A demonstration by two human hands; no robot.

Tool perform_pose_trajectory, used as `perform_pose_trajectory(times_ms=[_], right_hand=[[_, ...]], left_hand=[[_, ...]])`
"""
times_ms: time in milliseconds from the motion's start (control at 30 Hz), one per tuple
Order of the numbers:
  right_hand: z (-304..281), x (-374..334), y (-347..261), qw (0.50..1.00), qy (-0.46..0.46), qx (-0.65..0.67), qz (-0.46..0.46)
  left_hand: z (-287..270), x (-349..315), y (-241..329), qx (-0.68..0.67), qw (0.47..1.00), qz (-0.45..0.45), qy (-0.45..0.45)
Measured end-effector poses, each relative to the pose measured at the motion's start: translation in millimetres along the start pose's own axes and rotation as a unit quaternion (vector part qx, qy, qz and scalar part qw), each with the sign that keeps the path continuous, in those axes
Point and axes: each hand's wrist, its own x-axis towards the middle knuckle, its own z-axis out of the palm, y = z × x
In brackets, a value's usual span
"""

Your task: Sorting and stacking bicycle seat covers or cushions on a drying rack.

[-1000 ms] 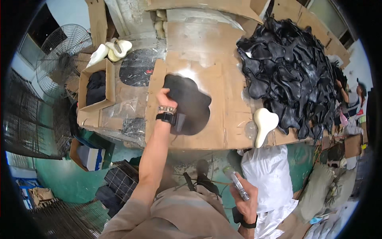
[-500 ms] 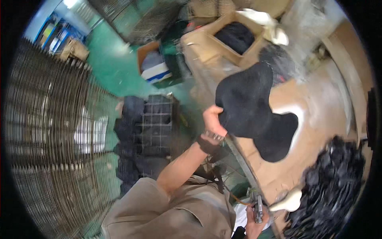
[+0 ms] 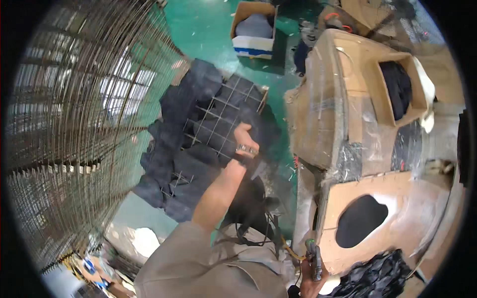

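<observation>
My left hand (image 3: 243,135), with a wristband on its wrist, is closed at the edge of a dark, motion-blurred fabric piece (image 3: 262,128). It is over a wire rack (image 3: 226,103) on which several black fabric pieces (image 3: 181,169) lie spread and overlapping. At the lower right, my right hand (image 3: 313,284) is wrapped round a metal spray gun (image 3: 315,260) with a hose running from it. Beyond that hand, one rounded black fabric piece (image 3: 361,221) lies flat on the cardboard-covered table (image 3: 330,243).
Tall stacked wire racks (image 3: 99,99) fill the left side. A cardboard box of dark material (image 3: 397,92) stands on the table's far part; another open box (image 3: 253,30) is on the green floor. A heap of black pieces (image 3: 372,275) lies near my right hand.
My left hand has moved left from the table to above the wire rack, carrying a black piece. One black piece stays on the table. The view has turned left.
</observation>
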Motion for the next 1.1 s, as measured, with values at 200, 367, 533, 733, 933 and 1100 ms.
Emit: perform_pose_trajectory(times_ms=[200,367,533,733,933,1100], right_hand=[[27.3,57.8,-80.3,0.977,-0.178,0.049,0.106],[61.4,80.1,-76.7,0.969,-0.238,0.023,0.057],[79.5,91.6,-46.1,0.952,-0.303,0.010,0.045],[90.4,103.2,-34.0,0.952,-0.292,-0.039,0.077],[80.7,100.4,-30.3,0.952,-0.296,-0.029,0.077],[65.9,76.1,-35.2,0.971,-0.224,-0.019,0.081]], left_hand=[[-57.4,86.2,46.6,-0.117,0.981,0.152,0.027],[-122.0,114.2,30.4,-0.258,0.952,0.070,0.148],[-244.9,178.8,-42.0,0.557,0.759,0.158,0.300],[-302.2,256.8,-123.6,0.324,0.829,0.037,0.455],[-354.4,277.8,-127.3,0.460,0.760,0.173,0.425],[-328.6,253.6,-112.3,0.529,0.778,-0.047,0.337]])
